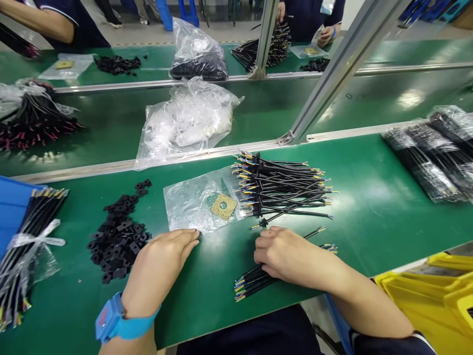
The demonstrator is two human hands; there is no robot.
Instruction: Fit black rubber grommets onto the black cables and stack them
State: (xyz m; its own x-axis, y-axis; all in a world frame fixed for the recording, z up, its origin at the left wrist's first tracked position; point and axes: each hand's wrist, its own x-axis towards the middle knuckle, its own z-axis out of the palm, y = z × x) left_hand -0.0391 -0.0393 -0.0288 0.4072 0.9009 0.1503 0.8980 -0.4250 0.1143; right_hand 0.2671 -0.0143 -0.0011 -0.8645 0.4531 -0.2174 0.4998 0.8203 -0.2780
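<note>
Black multi-core cables with stripped yellow and blue wire ends (281, 187) lie fanned in a loose pile on the green surface (354, 236), at twelve o'clock from our hands. Our right hand (291, 256) is curled over a few more black cables (251, 283) that pass beneath the palm; we cannot tell whether it truly grips them. Our left hand (162, 259) lies flat and open, its fingertips at the edge of a clear plastic bag (185, 209) holding a tan square gasket (223, 206). We judge the loose wire ends the weak point: a careless sweep could snag them, tangle the pile or scatter the heap of small black square pieces (118, 236) at nine o'clock. At four o'clock stand yellow plastic bins (424, 296), their contents hidden; at two o'clock, black cables lie packed in clear plastic bags (424, 162).
</note>
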